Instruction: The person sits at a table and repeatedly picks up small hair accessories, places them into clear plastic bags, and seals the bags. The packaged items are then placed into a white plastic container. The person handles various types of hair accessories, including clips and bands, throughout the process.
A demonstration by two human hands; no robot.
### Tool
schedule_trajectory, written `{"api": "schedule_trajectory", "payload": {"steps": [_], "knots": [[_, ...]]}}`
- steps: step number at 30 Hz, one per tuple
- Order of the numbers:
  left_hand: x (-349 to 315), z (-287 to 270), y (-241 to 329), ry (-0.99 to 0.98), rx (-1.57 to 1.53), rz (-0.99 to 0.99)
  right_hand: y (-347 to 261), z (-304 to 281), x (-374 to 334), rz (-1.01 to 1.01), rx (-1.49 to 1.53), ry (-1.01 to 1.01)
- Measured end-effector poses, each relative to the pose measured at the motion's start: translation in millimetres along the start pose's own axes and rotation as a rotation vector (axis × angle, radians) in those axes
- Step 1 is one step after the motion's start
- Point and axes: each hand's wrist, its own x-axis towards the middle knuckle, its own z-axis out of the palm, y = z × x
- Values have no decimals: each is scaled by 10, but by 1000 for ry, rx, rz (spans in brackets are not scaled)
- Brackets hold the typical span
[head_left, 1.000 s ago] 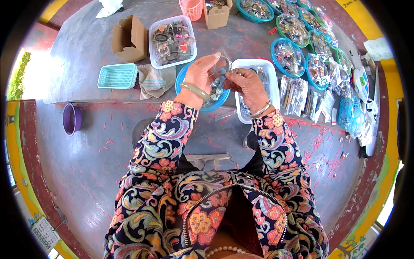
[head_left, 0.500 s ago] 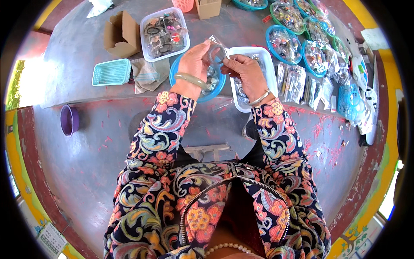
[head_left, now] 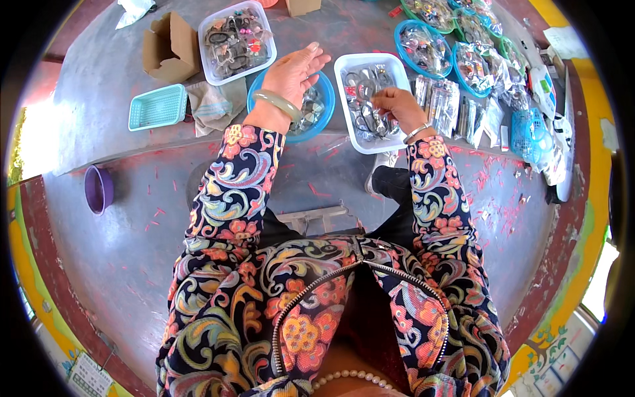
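Observation:
My left hand (head_left: 294, 74) is open, its fingers stretched out over the left edge of a round blue basin (head_left: 321, 130). Small pale and grey pieces lie in the basin, partly hidden by the hand. Over the right side of a white rectangular tray (head_left: 348, 124), my right hand (head_left: 402, 108) has thumb and fingertips pinched together. What sits in that pinch is too small to make out. Dark loop-shaped items in clear plastic bags (head_left: 368, 89) fill the tray below the fingers.
Another white tray of bagged items (head_left: 268, 54) stands behind the blue basin. A cardboard box (head_left: 159, 63), turquoise basket (head_left: 137, 116) and grey cloth (head_left: 215, 109) are at left. Round basins with bagged goods (head_left: 399, 46) and flat packets (head_left: 442, 102) lie at right. A purple bucket (head_left: 98, 192) is lower left.
My hands were together over the blue basin, holding a small clear plastic bag. They have parted: the left has let go and opened, the right has moved rightward over the white tray.

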Motion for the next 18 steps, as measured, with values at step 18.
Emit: {"api": "schedule_trajectory", "payload": {"steps": [18], "knots": [[36,-100,-11,-41,-70,-44,1134,-2,384,339,-1020,90]]}}
